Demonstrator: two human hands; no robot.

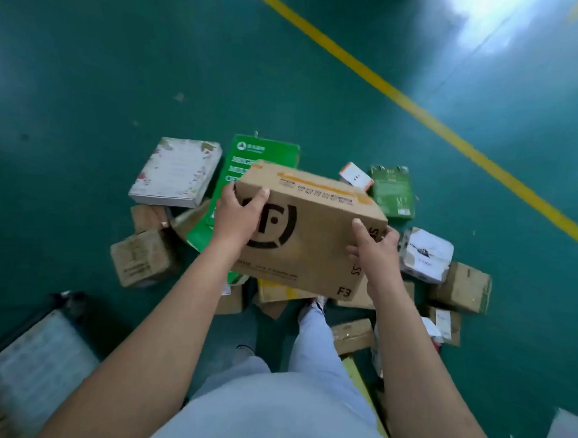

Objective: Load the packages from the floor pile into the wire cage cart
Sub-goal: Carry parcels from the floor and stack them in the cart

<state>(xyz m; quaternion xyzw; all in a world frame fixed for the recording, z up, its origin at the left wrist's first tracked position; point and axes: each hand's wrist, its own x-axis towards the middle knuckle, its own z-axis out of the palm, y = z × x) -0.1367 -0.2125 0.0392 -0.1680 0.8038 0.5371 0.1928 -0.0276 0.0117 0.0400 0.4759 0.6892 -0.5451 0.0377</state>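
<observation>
A green floor (122, 65) carries it all, a yellow line (416, 108) slanting across it. On it sprawls a pile: a white floral box (176, 172), a big green carton (250, 152) beside it, a small green pack (393, 193), a torn white parcel (425, 254), brown boxes (142, 256) scattered around the edges. One shoe (315, 305) stands among them.
</observation>
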